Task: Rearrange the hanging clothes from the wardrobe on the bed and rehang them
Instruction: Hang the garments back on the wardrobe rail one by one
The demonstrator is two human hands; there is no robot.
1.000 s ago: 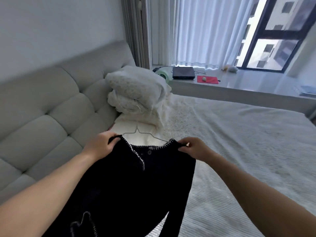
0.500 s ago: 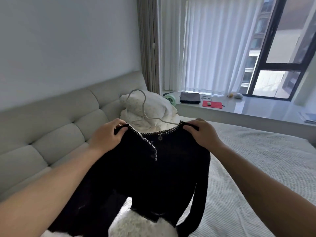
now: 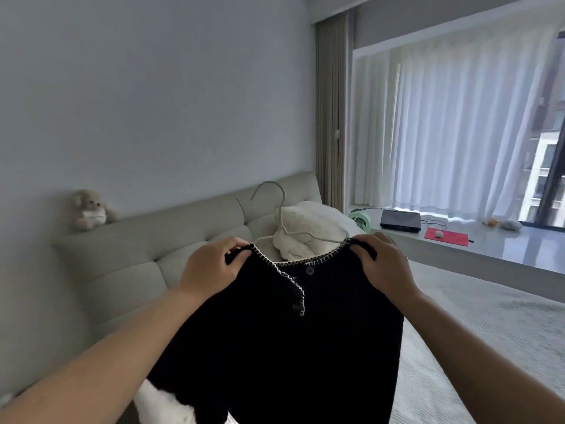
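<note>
A black knit cardigan [image 3: 293,341] with white stitched edging hangs in the air over the bed [image 3: 489,325]. It sits on a thin white wire hanger [image 3: 282,223], whose hook rises above the neckline. My left hand [image 3: 211,267] grips the cardigan's left shoulder. My right hand [image 3: 382,264] grips its right shoulder. The cardigan's hem and sleeves hang down out of the frame. A white fluffy garment [image 3: 165,405] lies on the bed under it, mostly hidden.
Grey padded headboard [image 3: 146,264] runs along the left wall, with a soft toy [image 3: 88,214] on top. White pillows [image 3: 308,231] are stacked behind the hanger. The window ledge [image 3: 504,249] holds a green fan, a dark case and a red mat. White curtains cover the window.
Both hands have lifted the cardigan and hanger higher off the bed. The view has tilted up, so more wall and the soft toy now show.
</note>
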